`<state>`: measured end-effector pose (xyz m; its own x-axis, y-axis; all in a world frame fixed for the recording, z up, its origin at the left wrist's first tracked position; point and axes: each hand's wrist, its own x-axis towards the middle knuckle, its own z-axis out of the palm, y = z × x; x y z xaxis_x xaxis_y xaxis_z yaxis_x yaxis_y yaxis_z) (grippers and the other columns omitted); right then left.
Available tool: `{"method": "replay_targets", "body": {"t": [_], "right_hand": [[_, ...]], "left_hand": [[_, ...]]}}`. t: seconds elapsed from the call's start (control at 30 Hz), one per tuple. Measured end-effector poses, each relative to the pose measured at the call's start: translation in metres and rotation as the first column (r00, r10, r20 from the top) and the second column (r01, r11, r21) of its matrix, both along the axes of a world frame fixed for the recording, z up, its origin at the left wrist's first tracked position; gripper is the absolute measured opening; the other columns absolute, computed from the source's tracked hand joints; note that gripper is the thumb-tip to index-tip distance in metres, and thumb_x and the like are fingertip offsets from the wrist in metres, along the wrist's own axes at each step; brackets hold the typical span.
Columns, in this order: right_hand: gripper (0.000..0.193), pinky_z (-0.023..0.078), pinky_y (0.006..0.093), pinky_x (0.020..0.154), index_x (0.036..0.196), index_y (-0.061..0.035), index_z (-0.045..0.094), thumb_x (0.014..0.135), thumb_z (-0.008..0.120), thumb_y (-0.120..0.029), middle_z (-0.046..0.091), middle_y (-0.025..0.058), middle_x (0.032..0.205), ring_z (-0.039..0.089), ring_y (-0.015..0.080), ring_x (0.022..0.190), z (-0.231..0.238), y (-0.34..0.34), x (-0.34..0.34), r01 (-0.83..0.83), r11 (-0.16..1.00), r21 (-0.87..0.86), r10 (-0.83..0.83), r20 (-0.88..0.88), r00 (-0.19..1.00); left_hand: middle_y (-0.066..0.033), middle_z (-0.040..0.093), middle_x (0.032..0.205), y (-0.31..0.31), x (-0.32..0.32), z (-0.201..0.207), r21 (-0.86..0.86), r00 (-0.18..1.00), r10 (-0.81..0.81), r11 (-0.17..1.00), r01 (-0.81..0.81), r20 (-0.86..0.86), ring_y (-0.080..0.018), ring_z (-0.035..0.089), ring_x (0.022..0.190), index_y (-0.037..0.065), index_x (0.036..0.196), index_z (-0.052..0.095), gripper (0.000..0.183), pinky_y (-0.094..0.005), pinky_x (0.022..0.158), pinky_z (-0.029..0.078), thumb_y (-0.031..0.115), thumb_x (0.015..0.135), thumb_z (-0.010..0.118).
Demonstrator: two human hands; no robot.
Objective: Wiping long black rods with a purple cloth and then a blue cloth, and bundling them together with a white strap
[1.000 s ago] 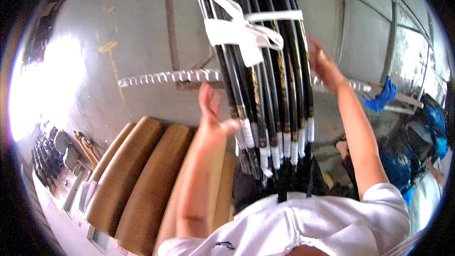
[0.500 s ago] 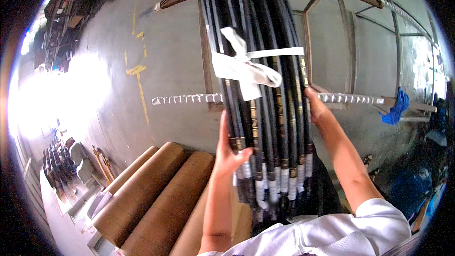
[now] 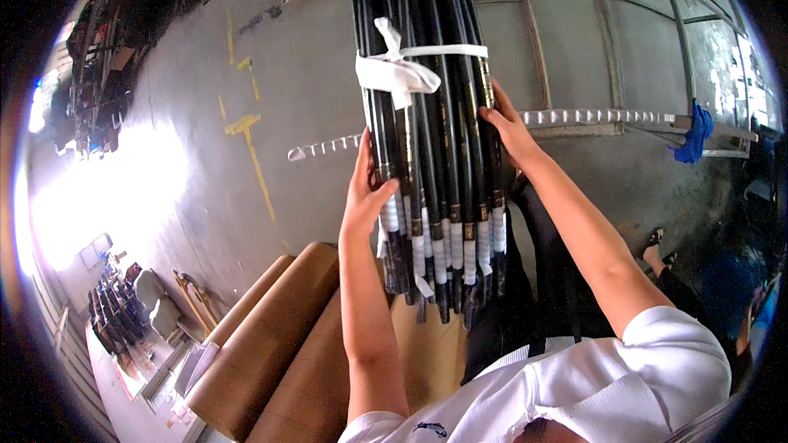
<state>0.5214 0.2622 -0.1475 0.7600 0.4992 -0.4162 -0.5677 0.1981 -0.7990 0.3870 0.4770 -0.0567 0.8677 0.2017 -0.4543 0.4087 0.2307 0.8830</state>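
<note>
Between my hands is a thick bundle of long, slim black rods (image 3: pixel 431 8), with gold markings and white wrapping near their lower ends. A white cloth strip (image 3: pixel 398 74) is tied round the bundle in a bow. My left hand (image 3: pixel 364 197) grips its left side, thumb across the front and fingers along the edge. On the other side my right hand (image 3: pixel 510 133) is pressed against the bundle, a little higher up, its fingers partly hidden behind the rods. The bundle's upper end runs out of the picture.
Large brown rolls (image 3: pixel 271 336) lie at lower left. Beyond the bundle, a metal frame (image 3: pixel 538 57) stands on the grey floor, with a white-wrapped bar (image 3: pixel 599 118) and a blue cloth (image 3: pixel 696 133) on it. Another person's foot (image 3: pixel 654 238) shows at right.
The bundle and both my hands have moved up and slightly left in the picture. My grip stays on both sides. The view has shifted, and another person's foot now shows at right.
</note>
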Motion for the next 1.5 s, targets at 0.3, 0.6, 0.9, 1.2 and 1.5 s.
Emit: {"method": "replay_targets", "body": {"t": [0.3,0.6,0.9,1.2,1.5], "right_hand": [[0.072,0.011,0.035,0.108,0.138,-0.0019,0.001,0.089,0.038,-0.042,0.005,0.0179,0.144,0.011,0.0301,0.133,0.04,-0.011,-0.01,0.027,0.832,-0.555,0.189,0.327,0.926],[0.042,0.039,0.0375,0.088,0.118,-0.0014,0.041,0.088,0.044,-0.03,0.044,0.0162,0.116,0.05,0.0284,0.101,0.089,-0.192,-0.088,0.166,0.571,-0.804,0.176,0.317,0.932],[0.024,0.042,0.0372,0.078,0.092,0.0007,0.055,0.079,0.05,-0.019,0.058,0.0169,0.09,0.054,0.0329,0.09,0.127,-0.404,-0.246,0.389,0.594,-0.704,-0.147,0.38,0.913],[0.017,0.045,0.0312,0.076,0.096,-0.0006,0.056,0.079,0.052,-0.004,0.059,0.0123,0.092,0.057,0.0227,0.083,0.241,-0.577,-0.362,0.783,0.219,-0.583,-0.34,0.706,0.621],[0.017,0.043,0.025,0.064,0.081,-0.0002,0.055,0.072,0.045,0.011,0.056,0.0082,0.077,0.053,0.0161,0.07,0.339,-0.656,-0.38,0.949,-0.195,-0.249,-0.329,0.928,0.176]], "left_hand": [[-0.0144,0.012,0.144,0.006,-0.024,-0.042,0.581,0.99,-0.142,0.803,0.131,-0.027,-0.0255,0.014,0.132,0.005,0.139,0.011,0.072,-0.0357,0.106,0.016,0.021,0.084,0.055],[-0.0173,0.031,0.133,-0.016,-0.088,-0.035,0.699,0.999,0.014,0.714,-0.034,0.035,-0.0271,0.031,0.124,0.002,0.133,0.027,0.048,-0.0344,0.098,0.032,0.018,0.091,0.044],[-0.0138,0.049,0.102,-0.174,-0.124,0.035,0.762,0.947,0.097,0.571,-0.306,0.307,-0.0236,0.051,0.089,-0.001,0.104,0.052,0.019,-0.034,0.078,0.045,0.005,0.086,0.048],[-0.006,0.058,0.093,-0.537,-0.143,0.095,0.103,0.769,-0.637,0.77,0.63,0.061,-0.0155,0.058,0.084,0.002,0.096,0.056,0.016,-0.0253,0.073,0.046,0.013,0.085,0.051],[-0.0065,0.057,0.1,-0.751,-0.152,0.136,-0.349,0.109,-0.993,0.087,0.933,0.046,-0.0146,0.055,0.091,0.002,0.108,0.052,0.036,-0.0256,0.077,0.043,0.029,0.085,0.056]]}}
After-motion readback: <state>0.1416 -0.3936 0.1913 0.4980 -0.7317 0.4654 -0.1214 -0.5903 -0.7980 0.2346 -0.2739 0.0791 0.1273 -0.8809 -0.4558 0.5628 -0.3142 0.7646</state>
